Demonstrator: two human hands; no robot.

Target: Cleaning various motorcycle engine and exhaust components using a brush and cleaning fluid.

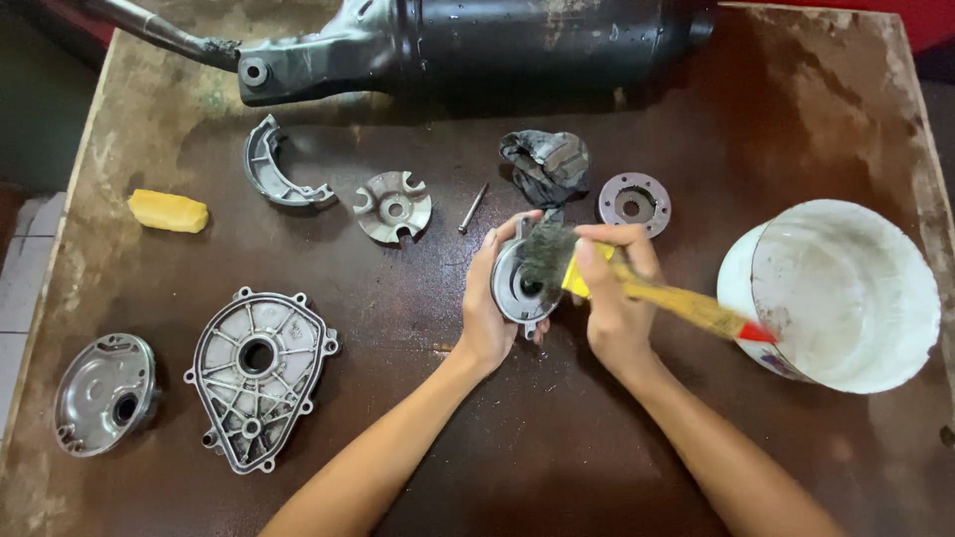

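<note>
My count: two hands, left hand (492, 308), right hand (612, 303); one brush (657, 293); one round metal part (517, 286) in grip; six loose metal parts on table (557, 447); one bolt (473, 207); one rag (545, 164); one yellow sponge (167, 211); one white bucket (841, 293); one exhaust muffler (477, 40)

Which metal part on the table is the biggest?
The teardrop-shaped cover at lower left. It is wider and longer than the round cover beside it, the curved shoe and the ring.
</note>
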